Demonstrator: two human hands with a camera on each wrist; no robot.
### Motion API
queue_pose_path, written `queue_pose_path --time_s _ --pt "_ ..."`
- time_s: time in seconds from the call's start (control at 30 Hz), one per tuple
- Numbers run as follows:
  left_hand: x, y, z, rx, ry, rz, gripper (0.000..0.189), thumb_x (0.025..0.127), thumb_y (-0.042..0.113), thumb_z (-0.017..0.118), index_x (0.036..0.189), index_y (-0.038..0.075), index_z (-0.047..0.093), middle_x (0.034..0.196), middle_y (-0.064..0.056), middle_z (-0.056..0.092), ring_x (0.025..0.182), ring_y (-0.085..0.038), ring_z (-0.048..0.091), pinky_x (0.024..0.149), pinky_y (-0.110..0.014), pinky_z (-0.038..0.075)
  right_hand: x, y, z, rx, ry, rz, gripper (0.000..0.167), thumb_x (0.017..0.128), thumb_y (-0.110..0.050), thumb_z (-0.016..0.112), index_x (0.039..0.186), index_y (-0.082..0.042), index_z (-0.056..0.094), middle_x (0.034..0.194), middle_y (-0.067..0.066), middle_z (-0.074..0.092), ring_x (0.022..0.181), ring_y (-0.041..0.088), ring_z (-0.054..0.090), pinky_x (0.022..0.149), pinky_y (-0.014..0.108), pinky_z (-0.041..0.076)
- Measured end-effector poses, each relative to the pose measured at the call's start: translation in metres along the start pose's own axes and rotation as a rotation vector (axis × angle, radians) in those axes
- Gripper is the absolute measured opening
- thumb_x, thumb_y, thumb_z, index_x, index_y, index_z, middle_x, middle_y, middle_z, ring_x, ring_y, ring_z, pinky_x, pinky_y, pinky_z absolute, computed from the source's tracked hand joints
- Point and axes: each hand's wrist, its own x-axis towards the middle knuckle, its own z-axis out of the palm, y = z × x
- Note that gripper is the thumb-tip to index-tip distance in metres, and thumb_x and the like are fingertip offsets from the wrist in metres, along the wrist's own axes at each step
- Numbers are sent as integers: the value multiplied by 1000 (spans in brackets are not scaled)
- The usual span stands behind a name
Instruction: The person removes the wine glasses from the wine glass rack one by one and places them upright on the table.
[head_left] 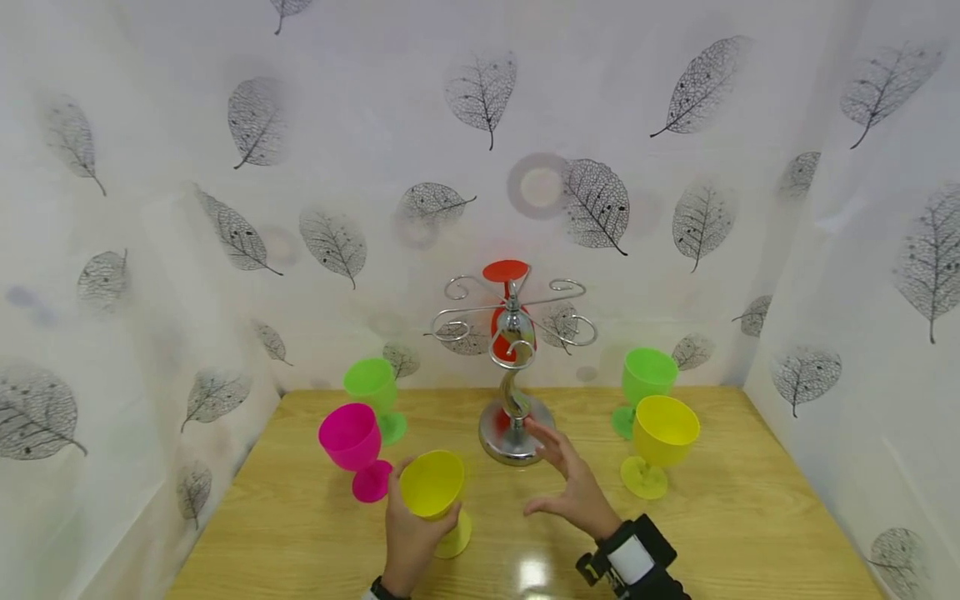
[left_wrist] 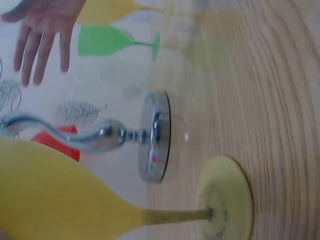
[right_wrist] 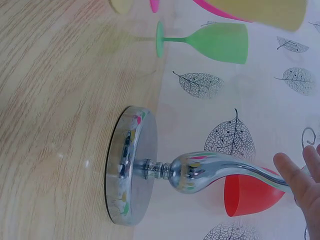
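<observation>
My left hand [head_left: 408, 533] grips a yellow plastic goblet [head_left: 432, 483] round its bowl, near the table's front. In the left wrist view the goblet's round foot [left_wrist: 225, 200] is right at the tabletop. My right hand [head_left: 576, 492] holds nothing; its fingers are spread and its thumb stands apart, just in front and to the right of a chrome goblet stand [head_left: 514, 400]. Curled wire arms fan out from the top of that stand. At its back a red goblet [head_left: 506, 271] hangs upside down, its bowl partly hidden behind the chrome stem.
Left of the stand, a pink goblet [head_left: 351, 437] and a green goblet [head_left: 371, 385] stand upright. Another green goblet [head_left: 648, 372] and a second yellow goblet [head_left: 665, 431] stand on the right. A leaf-patterned sheet [head_left: 480, 167] encloses the wooden table [head_left: 750, 533] at the back and sides.
</observation>
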Motion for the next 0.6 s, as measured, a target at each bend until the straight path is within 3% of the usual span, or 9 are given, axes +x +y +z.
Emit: queue_pose_path --time_s 0.2,0.27,0.33,0.47,0.6 --pt "7 -11 -37 55 113 -76 92 61 -2 82 136 4 30 131 -15 49 120 -30 49 102 -49 42 0 4 1 23 14 -19 104 54 7 83 143 3 27 147 27 31 138 8 34 107 20 38" --pt "9 -13 -50 81 146 -90 92 62 -1 82 137 5 29 131 -14 49 118 -28 49 101 -43 44 0 4 1 23 14 -18 104 55 6 83 143 3 27 147 28 31 138 8 35 107 21 38" --pt "11 -15 -61 106 181 -103 92 63 0 82 138 6 29 129 -14 50 114 -24 50 96 -29 46 -1 5 1 23 15 -18 103 56 3 84 142 3 28 145 31 31 137 7 35 106 21 39" --pt "15 -23 -83 152 244 -92 93 63 2 83 139 7 29 127 -14 50 103 -5 47 84 -5 38 -1 5 0 33 18 -32 101 58 0 84 141 5 28 144 33 31 137 9 36 106 21 39" --pt "24 -29 -101 162 216 -105 93 65 6 84 140 8 28 129 -12 48 95 9 40 80 1 31 -1 6 -2 45 16 -52 99 60 0 83 141 7 27 143 35 31 138 11 36 106 21 39"
